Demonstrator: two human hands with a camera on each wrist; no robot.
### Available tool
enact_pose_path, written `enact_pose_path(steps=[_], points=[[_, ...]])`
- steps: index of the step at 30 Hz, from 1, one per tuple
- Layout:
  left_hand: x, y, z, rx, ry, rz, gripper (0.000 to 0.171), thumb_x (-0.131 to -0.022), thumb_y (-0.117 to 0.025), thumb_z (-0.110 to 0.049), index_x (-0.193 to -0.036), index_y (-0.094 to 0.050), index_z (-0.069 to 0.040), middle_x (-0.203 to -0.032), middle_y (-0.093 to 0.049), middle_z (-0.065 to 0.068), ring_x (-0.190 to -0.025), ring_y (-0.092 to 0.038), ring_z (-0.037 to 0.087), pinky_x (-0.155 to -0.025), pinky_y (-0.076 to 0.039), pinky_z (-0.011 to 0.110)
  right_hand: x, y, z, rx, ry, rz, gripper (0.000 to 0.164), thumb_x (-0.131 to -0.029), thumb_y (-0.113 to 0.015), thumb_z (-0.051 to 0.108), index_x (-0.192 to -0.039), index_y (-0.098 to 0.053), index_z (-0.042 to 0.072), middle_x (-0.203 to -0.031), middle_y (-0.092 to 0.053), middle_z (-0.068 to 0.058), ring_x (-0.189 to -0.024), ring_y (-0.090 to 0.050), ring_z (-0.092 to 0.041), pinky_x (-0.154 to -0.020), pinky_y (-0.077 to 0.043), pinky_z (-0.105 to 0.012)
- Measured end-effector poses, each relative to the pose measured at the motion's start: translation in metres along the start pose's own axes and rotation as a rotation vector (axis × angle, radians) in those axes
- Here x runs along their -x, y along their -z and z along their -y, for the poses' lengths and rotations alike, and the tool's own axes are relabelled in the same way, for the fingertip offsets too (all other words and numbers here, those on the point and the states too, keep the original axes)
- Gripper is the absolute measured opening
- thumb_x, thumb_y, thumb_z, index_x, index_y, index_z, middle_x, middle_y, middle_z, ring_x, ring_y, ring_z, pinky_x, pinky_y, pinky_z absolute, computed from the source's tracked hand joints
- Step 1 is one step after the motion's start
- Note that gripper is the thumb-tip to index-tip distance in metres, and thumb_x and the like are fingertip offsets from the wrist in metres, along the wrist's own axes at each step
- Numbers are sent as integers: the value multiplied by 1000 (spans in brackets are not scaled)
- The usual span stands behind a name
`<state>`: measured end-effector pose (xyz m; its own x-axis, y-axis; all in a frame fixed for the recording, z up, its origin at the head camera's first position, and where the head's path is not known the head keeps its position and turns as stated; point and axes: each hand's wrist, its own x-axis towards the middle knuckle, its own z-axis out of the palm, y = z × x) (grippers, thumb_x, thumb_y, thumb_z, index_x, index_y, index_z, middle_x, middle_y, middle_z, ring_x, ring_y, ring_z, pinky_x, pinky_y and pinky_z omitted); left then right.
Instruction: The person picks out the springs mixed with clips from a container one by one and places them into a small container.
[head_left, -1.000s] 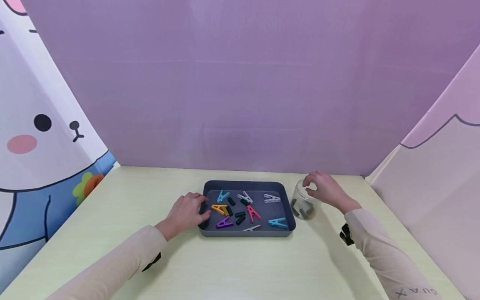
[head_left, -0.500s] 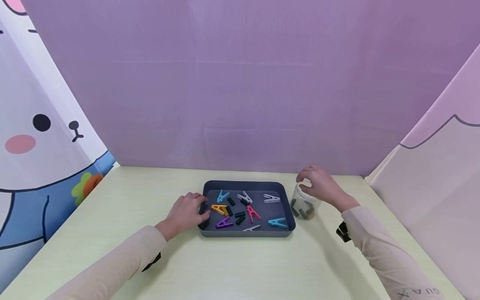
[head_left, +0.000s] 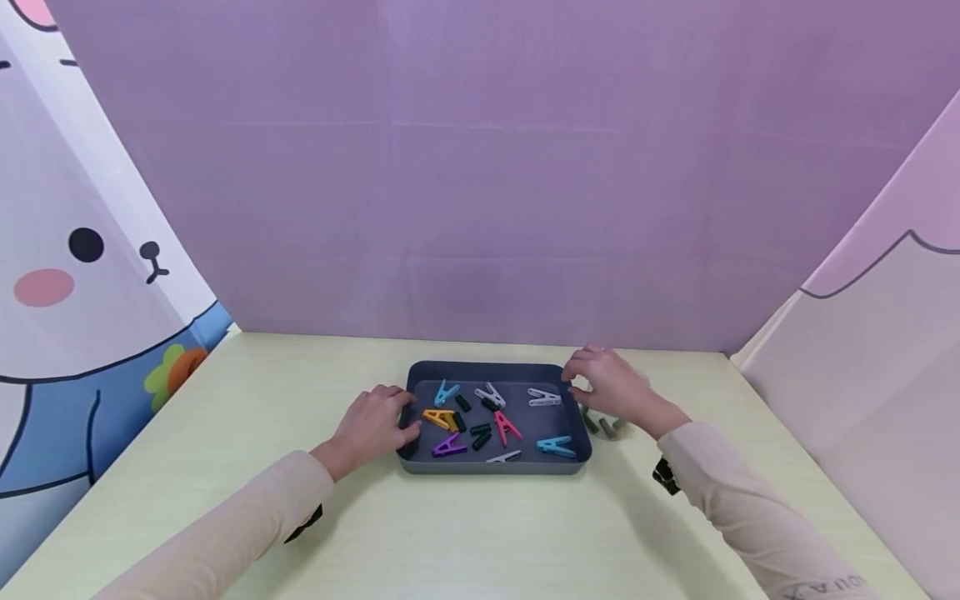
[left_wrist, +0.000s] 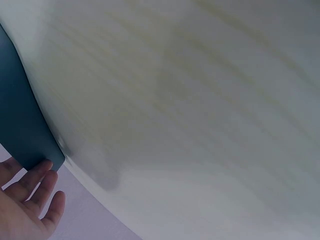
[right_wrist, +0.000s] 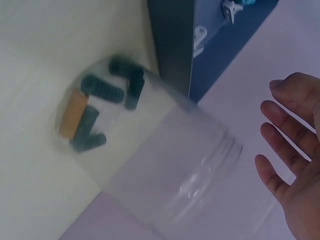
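Head view: the left hand [head_left: 367, 427] is gripping the left end of the grey tray [head_left: 491, 468], which is sitting on the bench [head_left: 465, 542] with coloured clips [head_left: 506, 427] lying inside. The right hand [head_left: 613, 387], loosely bent and empty, is hovering by the tray's right edge; a clear jar [right_wrist: 165, 145] is standing beside it, holding green pieces [right_wrist: 102, 88].

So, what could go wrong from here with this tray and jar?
The right hand is near the jar, so a knock might tip it and spill the pieces inside. A dark piece lies right beside the yellow clip, so reaching for one could nudge the other. The left hand touches the tray; a push might slide it into the jar.
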<state>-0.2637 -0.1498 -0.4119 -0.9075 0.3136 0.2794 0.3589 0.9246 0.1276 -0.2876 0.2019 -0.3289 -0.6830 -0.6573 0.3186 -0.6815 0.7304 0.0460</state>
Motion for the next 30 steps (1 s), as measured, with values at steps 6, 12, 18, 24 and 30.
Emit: enact_pose_path(steps=[6, 12, 18, 24, 30], points=[[0, 1, 0, 3, 3, 8, 46, -78, -64, -43, -108, -65, -8, -110, -63, 11, -100, -58, 27, -82, -49, 43, -2, -10, 13, -1, 8, 35, 16, -72, -72, 11, -88, -69, 12, -89, -66, 2, -87, -55, -17, -74, -46, -39], [0, -1, 0, 7, -1, 4, 46, -78, -64, -43, -108, -65, -8, -110, -64, 11, -99, -58, 27, -82, -49, 43, -5, -24, 24, -8, 30, 90, 16, -74, -70, 12, -90, -70, 13, -89, -65, 3, -87, -54, -15, -77, -46, -38], [0, -1, 0, 3, -3, 1, 46, -78, -64, -42, -108, -65, -8, -110, -64, 11, -99, -59, 27, -82, -49, 43, -7, -34, 36, 18, 89, 101, 15, -75, -71, 14, -90, -69, 13, -89, -64, 4, -88, -55, -16, -78, -48, -38], [1, 0, 0, 6, 3, 7, 46, -78, -63, -43, -109, -64, -8, -111, -63, 11, -100, -58, 27, -82, -49, 43, -11, -41, 48, 24, 120, 112, 13, -75, -71, 17, -87, -67, 14, -86, -62, 5, -83, -51, -14, -72, -45, -34], [1, -1, 0, 8, 2, 4, 46, -78, -63, -43, -108, -65, -8, -111, -63, 11, -100, -58, 27, -83, -48, 43, -15, -50, 57, 52, 159, 102, 11, -75, -71, 19, -85, -66, 17, -84, -60, 7, -84, -52, -13, -79, -48, -41]])
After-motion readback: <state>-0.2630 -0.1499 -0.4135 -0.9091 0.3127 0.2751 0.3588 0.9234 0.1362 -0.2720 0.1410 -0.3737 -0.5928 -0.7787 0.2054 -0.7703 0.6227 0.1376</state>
